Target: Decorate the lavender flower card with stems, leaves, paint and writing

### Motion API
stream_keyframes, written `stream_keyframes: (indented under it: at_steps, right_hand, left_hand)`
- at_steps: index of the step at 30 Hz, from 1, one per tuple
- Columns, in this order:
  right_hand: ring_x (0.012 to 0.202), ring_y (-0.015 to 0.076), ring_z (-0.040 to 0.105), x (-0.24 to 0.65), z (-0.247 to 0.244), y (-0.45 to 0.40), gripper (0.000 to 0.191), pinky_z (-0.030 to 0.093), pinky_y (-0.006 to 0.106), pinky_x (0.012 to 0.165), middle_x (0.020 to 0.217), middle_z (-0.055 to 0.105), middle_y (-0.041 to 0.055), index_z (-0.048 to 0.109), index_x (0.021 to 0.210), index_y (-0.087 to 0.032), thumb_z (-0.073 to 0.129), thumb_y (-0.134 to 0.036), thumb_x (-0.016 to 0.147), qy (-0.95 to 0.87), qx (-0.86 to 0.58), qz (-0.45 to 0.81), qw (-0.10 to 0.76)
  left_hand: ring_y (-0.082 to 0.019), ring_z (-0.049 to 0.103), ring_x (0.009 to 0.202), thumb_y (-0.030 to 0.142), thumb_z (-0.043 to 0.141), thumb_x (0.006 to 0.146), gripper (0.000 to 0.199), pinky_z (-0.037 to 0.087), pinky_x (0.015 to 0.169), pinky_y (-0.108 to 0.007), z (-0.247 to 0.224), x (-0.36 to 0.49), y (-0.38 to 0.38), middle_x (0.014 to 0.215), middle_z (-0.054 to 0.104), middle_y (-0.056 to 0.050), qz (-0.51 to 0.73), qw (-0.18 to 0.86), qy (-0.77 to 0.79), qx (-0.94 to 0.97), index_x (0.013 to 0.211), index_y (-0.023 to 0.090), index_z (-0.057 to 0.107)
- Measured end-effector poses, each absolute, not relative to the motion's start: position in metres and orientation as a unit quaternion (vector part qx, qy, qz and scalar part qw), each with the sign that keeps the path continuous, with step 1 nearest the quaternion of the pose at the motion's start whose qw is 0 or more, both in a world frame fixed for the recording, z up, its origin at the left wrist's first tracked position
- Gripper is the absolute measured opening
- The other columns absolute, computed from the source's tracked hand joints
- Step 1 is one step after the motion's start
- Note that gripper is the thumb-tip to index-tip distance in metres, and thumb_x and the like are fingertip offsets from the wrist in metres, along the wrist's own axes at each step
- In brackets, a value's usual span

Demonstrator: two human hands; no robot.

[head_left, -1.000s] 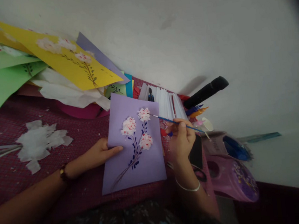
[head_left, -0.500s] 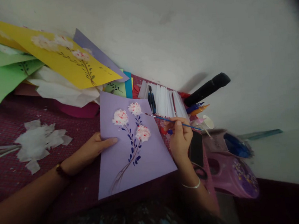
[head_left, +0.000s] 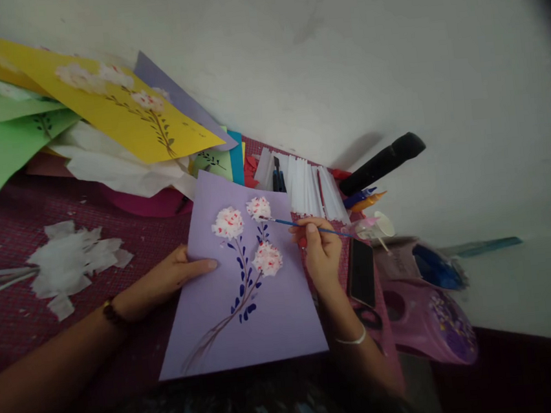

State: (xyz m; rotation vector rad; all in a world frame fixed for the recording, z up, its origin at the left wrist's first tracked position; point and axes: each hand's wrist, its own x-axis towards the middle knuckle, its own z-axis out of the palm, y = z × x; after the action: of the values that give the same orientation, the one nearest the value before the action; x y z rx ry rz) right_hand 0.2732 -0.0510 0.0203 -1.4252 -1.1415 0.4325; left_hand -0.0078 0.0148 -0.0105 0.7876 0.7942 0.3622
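Maroon table [head_left: 18, 322]: left hand [head_left: 168, 278] grips card [head_left: 285, 309] at nine o'clock; right hand [head_left: 323, 254] pinches brush [head_left: 284, 222], back at one-o'clock flower [head_left: 257, 207], seemingly unfinished.

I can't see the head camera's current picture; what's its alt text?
A right hand holds a blue paintbrush, tip at the topmost of three red-flecked white flowers on a purple sheet, held at its left edge by the left hand. A yellow sheet is behind, at left.
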Motion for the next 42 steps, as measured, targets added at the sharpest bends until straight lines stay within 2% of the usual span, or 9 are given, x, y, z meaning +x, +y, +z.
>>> stream_keyframes:
  at_steps: [5, 13, 21, 26, 32, 35, 42]
  right_hand:
    - [0.06, 0.0148, 0.068, 0.272, 0.02, -0.05, 0.027, 0.053, 0.029, 0.058, 0.074, 0.076, 0.0021, 0.071, 0.092, -0.022, 0.056, -0.043, 0.099, -0.488, -0.608, 0.214, 0.589]
    - [0.051, 0.0116, 0.059, 0.285, 0.027, -0.049, 0.029, 0.048, 0.025, 0.054, 0.061, 0.066, -0.004, 0.064, 0.085, -0.023, 0.059, -0.049, 0.098, -0.397, -0.573, 0.205, 0.687]
    - [0.053, 0.0123, 0.061, 0.285, 0.02, -0.048, 0.033, 0.049, 0.026, 0.054, 0.065, 0.068, -0.0024, 0.065, 0.087, -0.022, 0.059, -0.053, 0.097, -0.405, -0.599, 0.196, 0.662]
    - [0.053, 0.0118, 0.061, 0.286, 0.016, -0.046, 0.033, 0.049, 0.026, 0.055, 0.067, 0.068, -0.0021, 0.066, 0.087, -0.022, 0.058, -0.052, 0.099, -0.425, -0.607, 0.198, 0.642]
    - [0.053, 0.0121, 0.06, 0.29, 0.022, -0.047, 0.031, 0.049, 0.026, 0.055, 0.066, 0.068, -0.0026, 0.066, 0.088, -0.022, 0.06, -0.051, 0.097, -0.405, -0.584, 0.233, 0.664]
    - [0.05, 0.0125, 0.058, 0.293, 0.027, -0.047, 0.032, 0.049, 0.027, 0.056, 0.06, 0.065, -0.0043, 0.064, 0.085, -0.023, 0.06, -0.052, 0.097, -0.39, -0.585, 0.214, 0.678]
    - [0.052, 0.013, 0.06, 0.293, 0.028, -0.048, 0.036, 0.048, 0.027, 0.055, 0.06, 0.064, -0.004, 0.063, 0.083, -0.022, 0.058, -0.055, 0.097, -0.424, -0.629, 0.158, 0.633]
  left_hand:
    - [-0.026, 0.078, 0.069, 0.04, 0.092, 0.073, 0.039, 0.066, 0.063, -0.032, -0.016, -0.012, 0.014, 0.088, 0.082, -0.012, 0.147, 0.846, 0.349, 0.376, 0.1, 0.016, 0.079]
    - [-0.025, 0.078, 0.068, 0.037, 0.095, 0.069, 0.044, 0.065, 0.062, -0.031, -0.009, -0.008, 0.014, 0.09, 0.083, -0.01, 0.174, 0.839, 0.369, 0.359, 0.104, 0.019, 0.077]
    - [-0.026, 0.078, 0.068, 0.04, 0.094, 0.07, 0.045, 0.066, 0.062, -0.032, -0.014, -0.011, 0.015, 0.087, 0.082, -0.01, 0.157, 0.844, 0.36, 0.367, 0.105, 0.018, 0.077]
    - [-0.026, 0.078, 0.069, 0.04, 0.092, 0.073, 0.042, 0.065, 0.064, -0.031, -0.02, -0.013, 0.015, 0.09, 0.082, -0.013, 0.142, 0.85, 0.337, 0.378, 0.103, 0.015, 0.078]
    - [-0.026, 0.077, 0.069, 0.038, 0.092, 0.072, 0.043, 0.065, 0.064, -0.033, -0.015, -0.012, 0.014, 0.09, 0.082, -0.012, 0.15, 0.845, 0.363, 0.363, 0.107, 0.017, 0.077]
    - [-0.026, 0.077, 0.07, 0.037, 0.091, 0.074, 0.039, 0.064, 0.065, -0.032, -0.012, -0.011, 0.014, 0.091, 0.082, -0.012, 0.148, 0.845, 0.358, 0.368, 0.104, 0.017, 0.078]
    - [-0.027, 0.077, 0.068, 0.033, 0.089, 0.077, 0.034, 0.064, 0.062, -0.032, -0.013, -0.012, 0.014, 0.09, 0.082, -0.013, 0.149, 0.851, 0.347, 0.364, 0.105, 0.018, 0.078]
